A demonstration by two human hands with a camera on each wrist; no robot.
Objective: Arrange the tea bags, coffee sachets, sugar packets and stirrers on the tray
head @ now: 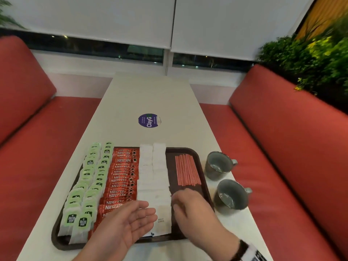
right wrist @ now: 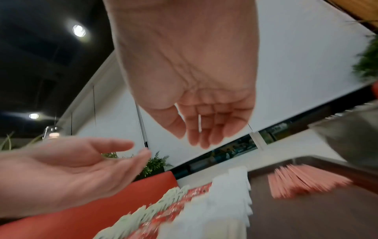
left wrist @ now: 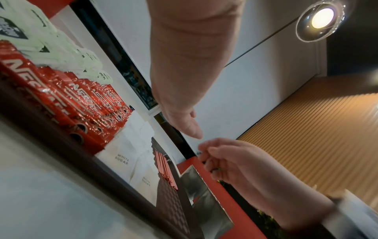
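Hands over near end of tray point(head: 56, 240).
Left hand point(head: 124, 221) palm-up, empty, above coffee sachets point(head: 122, 178); right hand point(head: 190, 206) loosely curled, empty, beside sugar packets point(head: 152, 176).

glossy foil coffee sachets point(head: 122, 178), matt paper sugar packets point(head: 153, 174)

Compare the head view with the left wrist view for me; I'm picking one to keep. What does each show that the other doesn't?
Only the head view shows the two grey cups beside the tray, the purple sticker on the table and the full green tea bag rows. Only the left wrist view shows the "WHITE SUGAR" print on the sugar packets and the ceiling lamp. Both show the coffee sachets, the stirrers, the open left hand and the right hand with curled fingers.
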